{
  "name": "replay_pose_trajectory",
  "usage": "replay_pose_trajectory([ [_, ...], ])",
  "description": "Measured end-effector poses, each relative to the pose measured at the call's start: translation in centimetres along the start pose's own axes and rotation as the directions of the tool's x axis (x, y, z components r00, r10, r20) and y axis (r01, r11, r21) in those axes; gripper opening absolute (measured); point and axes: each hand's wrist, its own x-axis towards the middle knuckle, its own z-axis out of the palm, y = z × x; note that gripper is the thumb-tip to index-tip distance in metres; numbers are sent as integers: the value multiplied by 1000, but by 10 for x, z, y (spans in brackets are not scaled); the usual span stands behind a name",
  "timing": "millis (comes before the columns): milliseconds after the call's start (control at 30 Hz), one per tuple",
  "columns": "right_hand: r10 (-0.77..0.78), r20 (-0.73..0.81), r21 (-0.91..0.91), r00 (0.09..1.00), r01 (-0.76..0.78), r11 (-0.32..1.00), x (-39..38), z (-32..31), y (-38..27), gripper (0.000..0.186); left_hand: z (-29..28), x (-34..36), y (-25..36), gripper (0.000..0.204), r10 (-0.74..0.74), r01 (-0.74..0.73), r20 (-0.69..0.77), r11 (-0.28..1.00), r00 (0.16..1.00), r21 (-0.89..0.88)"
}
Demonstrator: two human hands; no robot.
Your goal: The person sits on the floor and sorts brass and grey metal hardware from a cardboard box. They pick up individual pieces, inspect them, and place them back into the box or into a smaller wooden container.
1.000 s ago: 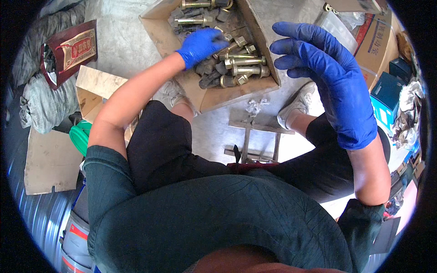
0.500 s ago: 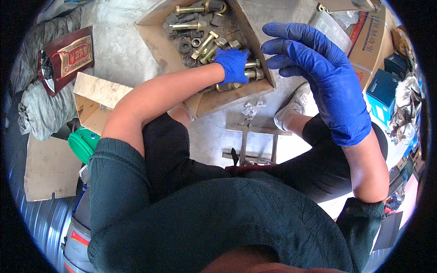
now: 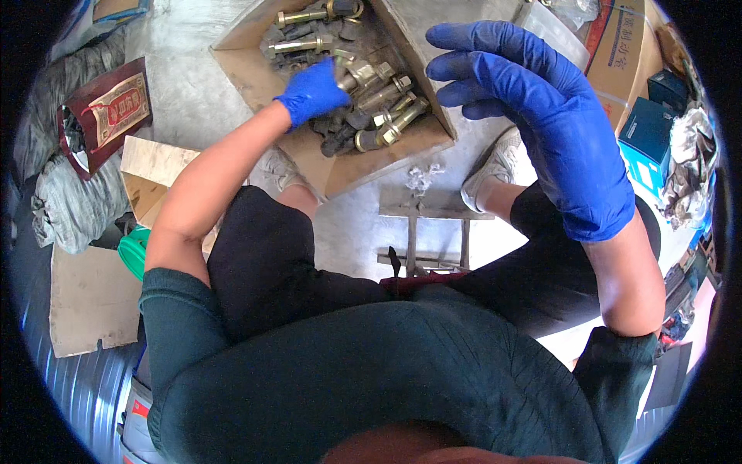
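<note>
A cardboard box (image 3: 421, 158) holds several yellowish bolts (image 3: 394, 124) with nuts, alongside darker, greasy bolts and nuts. My left hand (image 3: 315, 93), in a blue glove, is inside the box toward its left part. Its fingers are curled and slightly blurred beside the end of a bolt (image 3: 359, 77); what lies in them is hidden. My right hand (image 3: 541, 116), also blue-gloved, hovers at the box's right edge. Its fingers stretch leftward, apart from the thumb side, with nothing in them.
A metal frame (image 3: 413, 240) stands on the floor between my shoes. To the left are a small open carton (image 3: 151, 158), a dark red bag (image 3: 108, 116) and a green lid (image 3: 133, 251). Taped cartons (image 3: 622, 69) and dark teal boxes (image 3: 645, 135) stack at right.
My left hand has moved left across the box, uncovering the bolts at its near right side. The right hand stays raised and open, shifted slightly left in the picture.
</note>
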Motion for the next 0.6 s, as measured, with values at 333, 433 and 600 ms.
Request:
replay_pose_trajectory([
  [333, -18, 31, -64, 999, 20, 998, 2, -1, 1, 41, 2, -16, -27, 63, 28, 8, -174, 980, 984, 199],
  [433, -22, 28, -40, 999, 23, 999, 2, 2, 1, 41, -2, -24, -7, 59, 172, -108, -228, 957, 958, 268],
  [600, -18, 19, -40, 1000, 19, 999, 1, 3, 1, 40, 31, -37, 27, 27, 551, -472, -96, 781, 829, 410],
])
